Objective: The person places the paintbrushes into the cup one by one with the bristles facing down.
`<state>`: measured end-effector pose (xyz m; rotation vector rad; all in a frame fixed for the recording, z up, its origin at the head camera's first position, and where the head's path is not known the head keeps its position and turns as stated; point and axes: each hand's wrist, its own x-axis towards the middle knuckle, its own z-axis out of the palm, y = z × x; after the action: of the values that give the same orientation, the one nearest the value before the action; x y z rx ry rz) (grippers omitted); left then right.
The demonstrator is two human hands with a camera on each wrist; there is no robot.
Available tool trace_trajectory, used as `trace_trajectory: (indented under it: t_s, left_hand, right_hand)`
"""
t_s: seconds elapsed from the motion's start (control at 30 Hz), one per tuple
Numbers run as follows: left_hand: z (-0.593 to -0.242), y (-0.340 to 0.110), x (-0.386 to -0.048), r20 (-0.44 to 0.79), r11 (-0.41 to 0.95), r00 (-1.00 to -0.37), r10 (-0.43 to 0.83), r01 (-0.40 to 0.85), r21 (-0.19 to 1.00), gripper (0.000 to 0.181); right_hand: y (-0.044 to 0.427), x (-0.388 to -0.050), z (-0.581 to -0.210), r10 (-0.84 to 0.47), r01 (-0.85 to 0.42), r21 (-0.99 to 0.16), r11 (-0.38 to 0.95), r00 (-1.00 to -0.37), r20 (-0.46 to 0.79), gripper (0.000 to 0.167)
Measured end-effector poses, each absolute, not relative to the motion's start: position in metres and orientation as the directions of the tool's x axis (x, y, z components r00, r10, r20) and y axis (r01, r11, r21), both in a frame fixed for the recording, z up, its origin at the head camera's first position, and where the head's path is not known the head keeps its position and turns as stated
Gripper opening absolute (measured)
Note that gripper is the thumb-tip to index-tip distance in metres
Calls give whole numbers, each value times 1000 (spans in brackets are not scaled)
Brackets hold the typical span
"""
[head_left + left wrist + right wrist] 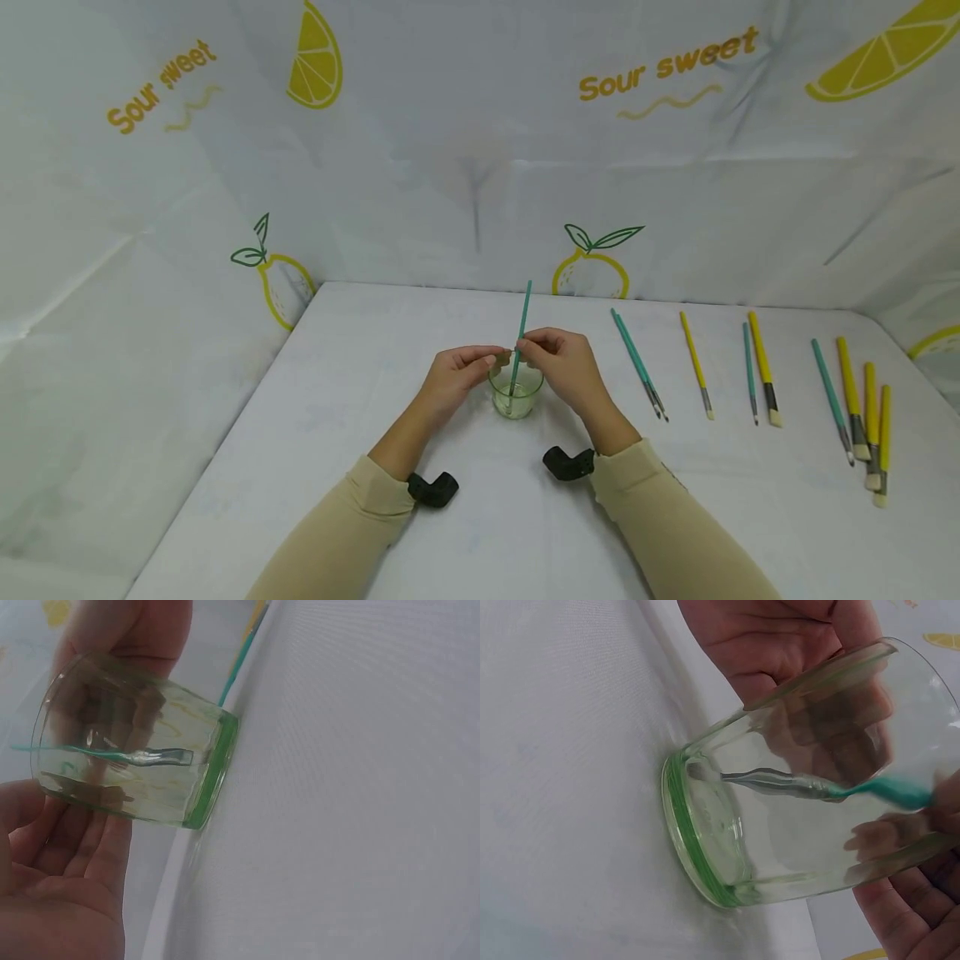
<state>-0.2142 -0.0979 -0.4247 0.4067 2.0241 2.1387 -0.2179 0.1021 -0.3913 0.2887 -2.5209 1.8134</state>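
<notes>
A clear glass cup (517,410) with a green-tinted base stands on the table. Inside it leans a teal-handled paintbrush (525,308), its silver ferrule (161,757) and tip down in the glass and its handle rising above the rim. My right hand (561,367) pinches the handle just over the rim. At the glass's left side, my left hand (456,379) holds the rim between thumb and fingers. Through the glass wall, fingers of both hands show blurred in the wrist views. Whether the glass contains liquid is hard to tell.
To the right lie several paintbrushes in separate groups: a teal pair (633,354), a single yellow brush (695,358), a yellow brush (761,358) beside a teal one (748,367), and a far-right cluster with yellow brushes (870,417). A lemon-printed cloth (450,167) hangs behind the table.
</notes>
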Motion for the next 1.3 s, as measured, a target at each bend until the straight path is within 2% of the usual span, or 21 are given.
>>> trace_trajectory:
  t_s: [0.27, 0.63, 0.9, 1.3]
  left_hand:
    - [-422, -97, -213, 99, -87, -944, 314, 75, 993, 29]
    - [-422, -98, -213, 115, -92, -940, 321, 90, 992, 30]
    - [-422, -97, -212, 98, -86, -946, 309, 74, 994, 29]
    - [-422, -97, -212, 95, -81, -946, 311, 73, 994, 29]
  right_hand:
    - [102, -218, -392, -144, -139, -935, 325, -985, 97, 32]
    - [107, -216, -386, -133, -160, -911, 381, -984, 117, 29]
    - [137, -223, -378, -20, -176, -881, 439, -982, 186, 29]
    - [215, -223, -361, 200, -5, -799, 601, -967, 156, 44]
